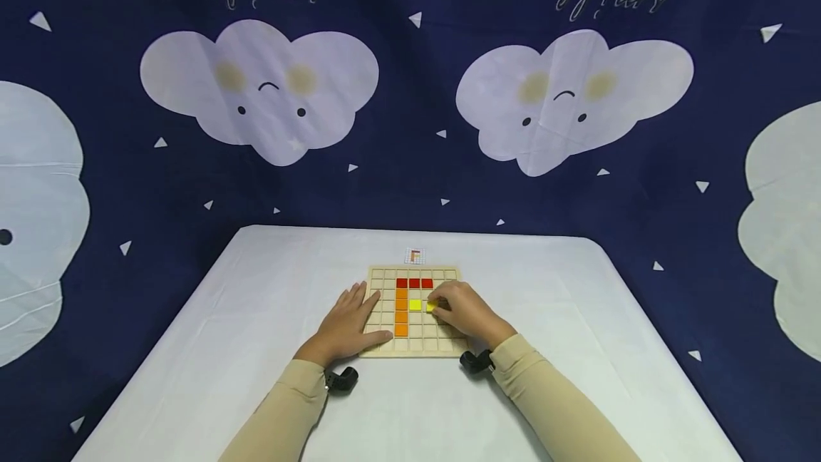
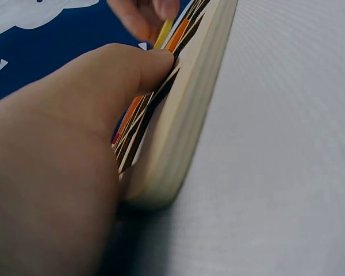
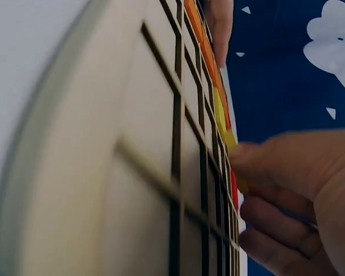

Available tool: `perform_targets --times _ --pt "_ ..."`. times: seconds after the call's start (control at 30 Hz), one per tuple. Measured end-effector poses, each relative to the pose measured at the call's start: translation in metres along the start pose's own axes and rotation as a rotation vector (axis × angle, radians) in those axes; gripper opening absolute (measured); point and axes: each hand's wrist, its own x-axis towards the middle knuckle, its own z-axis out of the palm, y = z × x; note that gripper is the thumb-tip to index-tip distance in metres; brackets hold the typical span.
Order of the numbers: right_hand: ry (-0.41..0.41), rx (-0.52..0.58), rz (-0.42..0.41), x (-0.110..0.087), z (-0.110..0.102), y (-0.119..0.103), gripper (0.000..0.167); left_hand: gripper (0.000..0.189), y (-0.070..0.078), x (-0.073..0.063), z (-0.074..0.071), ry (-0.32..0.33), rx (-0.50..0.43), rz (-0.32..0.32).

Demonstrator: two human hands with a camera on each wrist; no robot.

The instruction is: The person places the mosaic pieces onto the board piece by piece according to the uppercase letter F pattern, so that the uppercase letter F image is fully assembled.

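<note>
A square wooden grid board [image 1: 426,345] lies on the table. Three red tiles [image 1: 414,283] form a row near its far side. From the left end of that row, a column of several orange tiles [image 1: 401,305] runs toward the near edge. Right of this column, one yellow tile [image 1: 415,304] sits in a cell. My right hand [image 1: 468,309] pinches a second yellow tile [image 1: 430,307] between thumb and fingers, one cell further right; its fingers partly hide it. With fingers spread, my left hand [image 1: 346,323] rests on the board's left side, its thumb along the near left corner.
Just beyond the board lies a small card [image 1: 415,256] printed with a coloured grid pattern. The white table [image 1: 308,255] reaches back to a dark blue cloth [image 1: 410,184] with clouds. Black wrist cameras [image 1: 342,380] sit at both cuffs.
</note>
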Motion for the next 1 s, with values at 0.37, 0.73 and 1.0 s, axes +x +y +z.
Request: perform_targets --times 0.37,0.73,1.0 --pt "0.006 0.001 0.026 0.009 0.011 0.003 0.019 0.103 0.005 -0.001 0.003 0.003 0.004 0.000" --pt "-0.010 0.031 0.036 0.004 0.008 -0.002 0.025 0.102 0.005 -0.003 0.002 0.000 0.006 0.008" --pt "0.064 0.101 0.121 -0.014 0.000 0.000 0.025 0.104 0.005 -0.003 0.002 -0.003 -0.002 0.005"
